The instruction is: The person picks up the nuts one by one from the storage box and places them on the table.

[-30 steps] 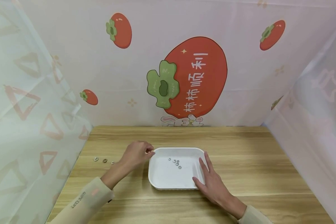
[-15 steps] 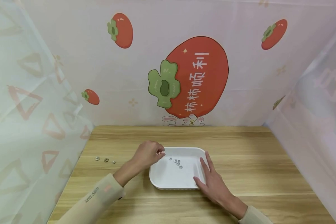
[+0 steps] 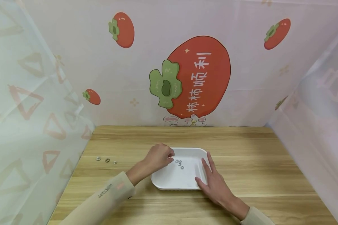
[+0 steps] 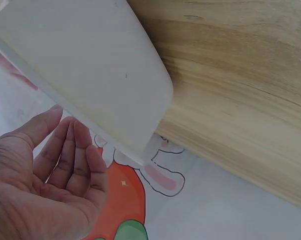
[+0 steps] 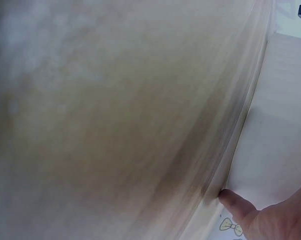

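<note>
In the head view, a white tray (image 3: 176,181) lies on the table, with several small metal nuts (image 3: 179,164) grouped inside. Over the tray's left part is my left hand (image 3: 159,157), its fingers loosely curved. A gap shows between thumb and forefinger, and nothing is visible there; one nut seen earlier is now hidden by this hand. The left wrist view shows the left hand (image 4: 60,175) by the tray's rim (image 4: 80,117). With fingers spread fairly straight, my right hand (image 3: 215,184) rests on the tray's right end. Its thumb (image 5: 238,205) appears in the right wrist view.
To the left on the wooden table (image 3: 256,162) lie a silvery nut (image 3: 98,158), a darker nut (image 3: 107,160) and a smaller nut (image 3: 115,162) in a row. A white sheet with printed persimmons (image 3: 202,78) stands behind, and pale sheets flank both sides.
My left hand has moved right, from the tray's left edge to above its inside, covering one nut. The right hand and tray stay in place.
</note>
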Demonstrator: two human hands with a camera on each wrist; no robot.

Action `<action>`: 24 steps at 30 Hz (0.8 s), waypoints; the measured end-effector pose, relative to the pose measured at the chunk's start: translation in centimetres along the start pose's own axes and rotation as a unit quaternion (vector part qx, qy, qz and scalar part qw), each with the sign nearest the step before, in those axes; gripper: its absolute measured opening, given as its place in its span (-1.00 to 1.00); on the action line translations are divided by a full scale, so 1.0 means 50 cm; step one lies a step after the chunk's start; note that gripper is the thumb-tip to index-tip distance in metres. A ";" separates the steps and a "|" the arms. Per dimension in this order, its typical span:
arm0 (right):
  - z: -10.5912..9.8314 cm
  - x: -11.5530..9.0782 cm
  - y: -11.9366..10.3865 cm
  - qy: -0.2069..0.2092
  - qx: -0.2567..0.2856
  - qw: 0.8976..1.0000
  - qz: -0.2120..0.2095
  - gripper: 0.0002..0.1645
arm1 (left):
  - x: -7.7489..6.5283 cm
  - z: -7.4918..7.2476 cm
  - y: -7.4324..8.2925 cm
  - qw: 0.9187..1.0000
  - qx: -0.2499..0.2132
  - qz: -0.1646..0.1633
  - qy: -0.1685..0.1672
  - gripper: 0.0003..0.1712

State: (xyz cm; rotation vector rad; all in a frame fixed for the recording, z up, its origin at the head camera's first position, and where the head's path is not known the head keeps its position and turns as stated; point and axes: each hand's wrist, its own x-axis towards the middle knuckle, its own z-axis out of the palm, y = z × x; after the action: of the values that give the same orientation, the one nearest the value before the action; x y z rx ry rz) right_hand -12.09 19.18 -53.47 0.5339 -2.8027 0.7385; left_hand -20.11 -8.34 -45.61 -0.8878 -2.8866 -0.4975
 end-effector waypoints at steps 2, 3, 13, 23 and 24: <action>0.000 0.000 0.001 0.000 -0.001 1.000 0.001 -0.03 | 0.004 0.005 0.007 1.000 0.004 0.002 -0.009 -0.89; -0.001 0.000 0.001 -0.001 -0.001 1.000 0.002 -0.02 | 0.006 0.008 0.009 1.000 0.005 0.002 -0.014 -0.89; -0.003 -0.003 0.003 0.001 0.003 1.000 -0.001 -0.03 | 0.028 0.037 0.030 0.998 0.016 0.008 -0.060 -0.93; 0.000 -0.002 0.005 0.001 0.003 1.000 -0.001 -0.04 | 0.042 0.065 0.044 0.996 0.049 0.024 -0.077 -0.83; 0.000 -0.001 0.006 0.000 0.003 1.000 -0.001 -0.03 | 0.042 0.067 0.044 0.996 0.047 0.023 -0.079 -0.83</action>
State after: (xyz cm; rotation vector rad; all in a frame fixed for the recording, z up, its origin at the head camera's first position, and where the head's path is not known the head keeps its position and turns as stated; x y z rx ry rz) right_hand -12.14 19.42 -53.61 0.5385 -2.7991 0.7467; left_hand -20.57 -4.39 -47.78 -1.0189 -2.9926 -0.2981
